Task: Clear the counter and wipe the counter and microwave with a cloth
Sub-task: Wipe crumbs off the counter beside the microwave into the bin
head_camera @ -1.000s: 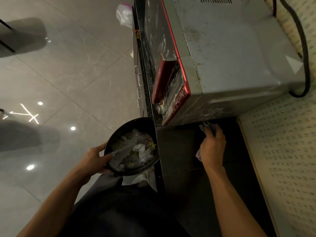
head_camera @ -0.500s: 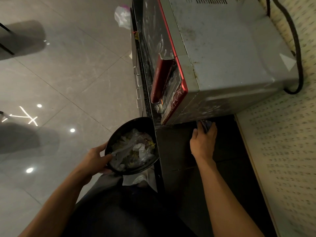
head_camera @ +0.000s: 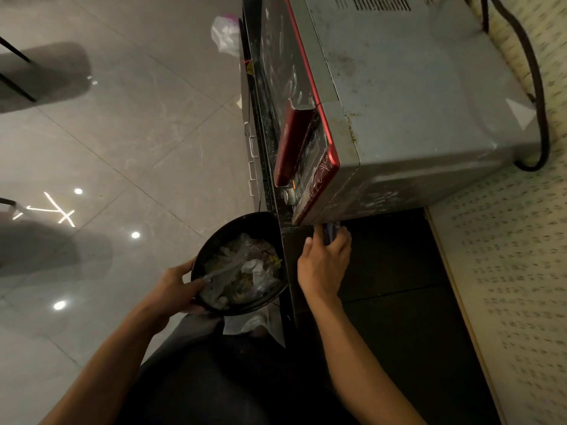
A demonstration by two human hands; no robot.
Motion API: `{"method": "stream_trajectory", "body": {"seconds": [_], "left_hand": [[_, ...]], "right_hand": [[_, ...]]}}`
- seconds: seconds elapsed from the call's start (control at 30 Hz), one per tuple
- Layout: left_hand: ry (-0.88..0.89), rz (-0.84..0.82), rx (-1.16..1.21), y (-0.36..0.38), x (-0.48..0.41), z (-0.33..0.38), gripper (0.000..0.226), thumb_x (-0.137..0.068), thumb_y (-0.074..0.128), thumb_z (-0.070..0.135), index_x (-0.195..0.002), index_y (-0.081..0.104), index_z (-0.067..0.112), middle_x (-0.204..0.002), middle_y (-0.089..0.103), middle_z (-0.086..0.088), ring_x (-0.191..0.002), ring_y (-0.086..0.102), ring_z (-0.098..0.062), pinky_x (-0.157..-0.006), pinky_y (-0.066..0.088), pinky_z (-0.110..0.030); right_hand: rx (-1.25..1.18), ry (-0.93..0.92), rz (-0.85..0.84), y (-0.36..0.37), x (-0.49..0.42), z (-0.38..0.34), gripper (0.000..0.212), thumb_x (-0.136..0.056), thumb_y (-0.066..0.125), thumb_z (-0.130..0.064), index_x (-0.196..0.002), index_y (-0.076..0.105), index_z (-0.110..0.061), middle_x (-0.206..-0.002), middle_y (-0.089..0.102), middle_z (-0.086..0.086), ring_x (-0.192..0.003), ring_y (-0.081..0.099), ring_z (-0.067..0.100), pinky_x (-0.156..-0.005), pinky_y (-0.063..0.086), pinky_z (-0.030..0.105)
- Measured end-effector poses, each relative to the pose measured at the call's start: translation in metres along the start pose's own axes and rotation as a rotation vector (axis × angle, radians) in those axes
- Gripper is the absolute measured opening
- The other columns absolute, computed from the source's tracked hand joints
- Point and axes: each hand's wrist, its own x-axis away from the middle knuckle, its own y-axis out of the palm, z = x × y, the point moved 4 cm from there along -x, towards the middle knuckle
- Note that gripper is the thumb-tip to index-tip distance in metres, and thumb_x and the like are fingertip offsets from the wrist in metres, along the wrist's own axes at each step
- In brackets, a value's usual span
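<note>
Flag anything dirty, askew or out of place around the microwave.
The grey metal microwave has brown stains on top and smears on its door. A black bowl of crumpled plastic scraps is held off the dark counter's edge.

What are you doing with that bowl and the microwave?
A person is cleaning up. The left hand holds a black bowl full of crumpled plastic and food scraps out past the edge of the dark counter, over the floor. The right hand presses a cloth on the counter, right against the bottom front corner of the grey and red microwave. The microwave's top looks stained.
</note>
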Motion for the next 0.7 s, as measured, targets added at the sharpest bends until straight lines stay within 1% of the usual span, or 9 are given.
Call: {"method": "stream_trajectory", "body": {"seconds": [0.13, 0.23, 0.33, 0.4, 0.43, 0.53, 0.63, 0.7], "left_hand": [[-0.005, -0.002, -0.013, -0.002, -0.002, -0.001, 0.056, -0.099, 0.055, 0.002, -0.148, 0.045, 0.028, -0.107, 0.069, -0.019, -0.073, 0.077, -0.026, -0.062, 0.064, -0.033], [-0.004, -0.008, -0.019, -0.003, -0.004, 0.000, 0.057, -0.099, 0.055, 0.002, -0.149, 0.045, 0.028, -0.108, 0.069, -0.020, -0.073, 0.077, -0.027, -0.064, 0.065, -0.035], [-0.006, -0.007, -0.003, -0.003, -0.005, 0.001, 0.057, -0.099, 0.055, 0.002, -0.148, 0.047, 0.028, -0.104, 0.070, -0.018, -0.072, 0.077, -0.026, -0.062, 0.065, -0.034], [-0.007, -0.008, 0.005, -0.003, -0.005, 0.001, 0.056, -0.099, 0.055, 0.002, -0.148, 0.047, 0.028, -0.102, 0.071, -0.018, -0.072, 0.077, -0.025, -0.062, 0.064, -0.034], [-0.005, -0.009, 0.008, -0.004, -0.005, 0.001, 0.056, -0.099, 0.055, 0.002, -0.148, 0.047, 0.028, -0.102, 0.071, -0.018, -0.072, 0.077, -0.026, -0.063, 0.065, -0.035], [0.000, -0.017, 0.010, -0.005, -0.004, 0.003, 0.057, -0.099, 0.056, 0.002, -0.148, 0.045, 0.028, -0.104, 0.071, -0.018, -0.075, 0.077, -0.026, -0.064, 0.065, -0.035], [0.004, -0.017, 0.011, -0.007, -0.005, 0.003, 0.058, -0.099, 0.057, 0.003, -0.149, 0.044, 0.029, -0.106, 0.070, -0.018, -0.076, 0.077, -0.027, -0.066, 0.065, -0.037], [0.010, -0.022, 0.000, -0.009, -0.006, 0.003, 0.058, -0.098, 0.058, 0.005, -0.149, 0.044, 0.030, -0.110, 0.069, -0.017, -0.079, 0.077, -0.028, -0.070, 0.065, -0.041]], "right_hand": [[0.022, -0.020, -0.006, 0.003, 0.016, -0.023, 0.045, -0.103, 0.044, -0.038, -0.148, 0.042, -0.034, -0.155, 0.019, 0.018, -0.139, 0.029, 0.040, -0.109, 0.036, 0.051], [0.031, -0.070, -0.006, 0.003, 0.021, -0.031, 0.046, -0.101, 0.048, -0.032, -0.148, 0.043, -0.032, -0.151, 0.026, 0.021, -0.130, 0.037, 0.040, -0.102, 0.039, 0.050], [0.066, -0.121, -0.033, 0.002, 0.024, -0.033, 0.061, -0.095, 0.059, -0.027, -0.152, 0.036, -0.032, -0.148, 0.028, 0.022, -0.124, 0.039, 0.039, -0.098, 0.040, 0.047], [0.103, -0.206, -0.057, 0.002, 0.029, -0.037, 0.073, -0.091, 0.065, -0.028, -0.154, 0.030, -0.033, -0.147, 0.028, 0.021, -0.120, 0.040, 0.036, -0.096, 0.043, 0.045], [0.124, -0.270, -0.069, 0.004, 0.033, -0.039, 0.073, -0.090, 0.066, -0.028, -0.154, 0.031, -0.033, -0.147, 0.029, 0.020, -0.117, 0.042, 0.034, -0.095, 0.045, 0.044], [0.150, -0.430, -0.075, 0.007, 0.042, -0.043, 0.061, -0.090, 0.065, -0.020, -0.146, 0.047, -0.032, -0.146, 0.032, 0.017, -0.111, 0.045, 0.032, -0.090, 0.048, 0.042], [0.051, -0.534, -0.042, 0.008, 0.046, -0.034, 0.059, -0.088, 0.065, -0.008, -0.141, 0.054, -0.031, -0.140, 0.039, 0.014, -0.107, 0.046, 0.030, -0.086, 0.050, 0.039], [-0.044, -0.625, -0.037, 0.009, 0.055, -0.027, 0.057, -0.088, 0.065, -0.004, -0.138, 0.058, -0.030, -0.139, 0.042, 0.013, -0.110, 0.048, 0.030, -0.088, 0.052, 0.039]]}}
